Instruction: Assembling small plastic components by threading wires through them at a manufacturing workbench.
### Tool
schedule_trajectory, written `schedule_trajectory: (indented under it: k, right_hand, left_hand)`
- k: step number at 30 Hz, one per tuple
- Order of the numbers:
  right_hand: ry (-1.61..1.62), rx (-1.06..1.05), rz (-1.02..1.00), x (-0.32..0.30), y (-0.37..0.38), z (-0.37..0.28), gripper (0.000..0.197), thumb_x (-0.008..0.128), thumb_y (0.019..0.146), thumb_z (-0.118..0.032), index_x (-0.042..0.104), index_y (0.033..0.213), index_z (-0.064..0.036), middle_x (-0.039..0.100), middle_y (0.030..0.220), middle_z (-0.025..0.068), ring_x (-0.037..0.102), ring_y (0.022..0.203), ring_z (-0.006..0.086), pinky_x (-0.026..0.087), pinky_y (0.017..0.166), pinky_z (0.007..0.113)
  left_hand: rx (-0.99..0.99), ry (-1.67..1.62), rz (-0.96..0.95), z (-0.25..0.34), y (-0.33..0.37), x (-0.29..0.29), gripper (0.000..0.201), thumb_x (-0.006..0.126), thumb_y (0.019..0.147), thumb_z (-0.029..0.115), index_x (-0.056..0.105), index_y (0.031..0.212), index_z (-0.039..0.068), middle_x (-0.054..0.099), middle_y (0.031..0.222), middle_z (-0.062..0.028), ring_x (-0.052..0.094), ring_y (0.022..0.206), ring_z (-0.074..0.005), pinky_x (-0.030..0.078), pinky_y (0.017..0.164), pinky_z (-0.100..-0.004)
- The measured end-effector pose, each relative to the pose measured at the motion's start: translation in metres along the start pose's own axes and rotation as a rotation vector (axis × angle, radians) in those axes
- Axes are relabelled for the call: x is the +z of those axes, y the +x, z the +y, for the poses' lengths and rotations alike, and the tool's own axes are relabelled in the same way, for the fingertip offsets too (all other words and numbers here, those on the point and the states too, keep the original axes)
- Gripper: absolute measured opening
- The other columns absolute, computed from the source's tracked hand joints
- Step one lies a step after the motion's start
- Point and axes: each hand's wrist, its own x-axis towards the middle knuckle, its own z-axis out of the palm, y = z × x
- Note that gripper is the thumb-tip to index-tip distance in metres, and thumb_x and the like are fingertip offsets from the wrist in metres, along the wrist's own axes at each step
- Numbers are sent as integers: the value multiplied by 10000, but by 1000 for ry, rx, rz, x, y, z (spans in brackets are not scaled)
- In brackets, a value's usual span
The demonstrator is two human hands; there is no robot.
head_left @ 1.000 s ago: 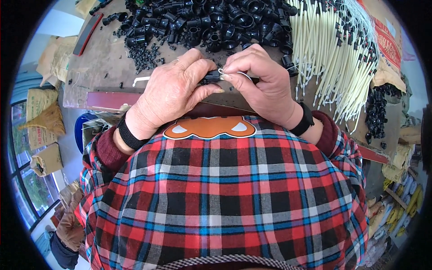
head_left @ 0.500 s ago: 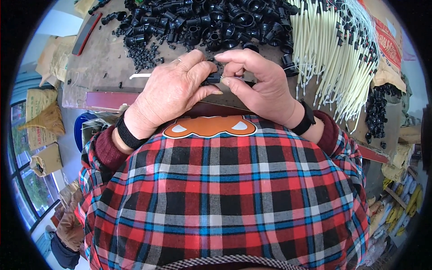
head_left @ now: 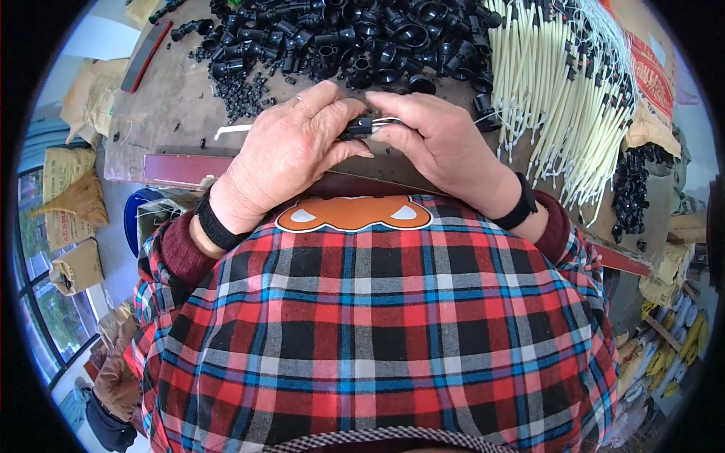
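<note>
My left hand [head_left: 291, 147] is closed round a small black plastic connector [head_left: 361, 127], whose right end sticks out past the fingertips. From the other side of that hand a thin white tube [head_left: 232, 130] with a bent tip pokes out. Pale thin wires [head_left: 387, 121] come from the connector's right end. My right hand [head_left: 445, 140] pinches these wires between thumb and fingers, just right of the connector. Another thin wire runs out past the right hand toward the bundle of tubes.
Black funnel-shaped plastic parts [head_left: 355, 41] are heaped at the back, with tiny black pieces [head_left: 242, 94] before them. Many cream tubes [head_left: 559, 90] with black ends and white wires lie at right. A red-and-black bar [head_left: 146, 57] lies far left. The maroon table edge [head_left: 189, 167] is close to me.
My right fingers have closed onto the wires, after being more spread and curled beside the connector. More of the connector and its wires shows now. The left hand has barely moved.
</note>
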Motion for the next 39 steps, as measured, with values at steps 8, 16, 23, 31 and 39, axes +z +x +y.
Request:
schedule_trajectory:
  k: [8, 16, 23, 31, 39]
  right_hand:
    - [48, 216, -159, 4, 0, -4, 432, 593, 872, -51, 472, 1282, 17, 652, 925, 166, 642, 847, 300, 506, 743, 332]
    - [168, 109, -75, 7, -7, -6, 788, 622, 837, -6, 141, 1461, -20, 653, 867, 152, 640, 786, 309, 497, 739, 343]
    - [204, 121, -151, 6, -9, -10, 817, 635, 818, 4, 142, 1468, -38, 653, 846, 147, 636, 772, 310, 495, 743, 337]
    - [285, 140, -53, 7, -13, -8, 694, 630, 824, 7, 276, 1420, -31, 655, 839, 124, 645, 766, 257, 497, 731, 325]
    - [486, 89, -84, -10, -8, -13, 152, 648, 830, -26, 647, 976, 14, 643, 788, 62, 577, 667, 128, 448, 592, 244]
  left_hand:
    - [-39, -38, 55, -1, 7, 7, 434, 735, 768, 237, 572, 1114, 34, 559, 939, -103, 603, 742, -264, 495, 609, -334]
    - [-405, -526, -155, 2, 2, -11, 179, 639, 851, 149, 627, 965, 11, 647, 797, -106, 644, 716, -288, 513, 625, -325]
    - [-112, -297, -225, -1, 8, -6, 153, 624, 836, 132, 640, 917, 4, 668, 756, -118, 654, 674, -275, 509, 582, -327]
    - [253, 404, -174, 25, 21, -19, 148, 593, 834, 137, 628, 877, 0, 619, 674, -103, 620, 608, -218, 490, 551, -326]
    - [-514, -1146, -322, 18, 21, -37, 113, 479, 866, 34, 576, 840, -17, 540, 657, 12, 493, 547, -64, 374, 492, -215]
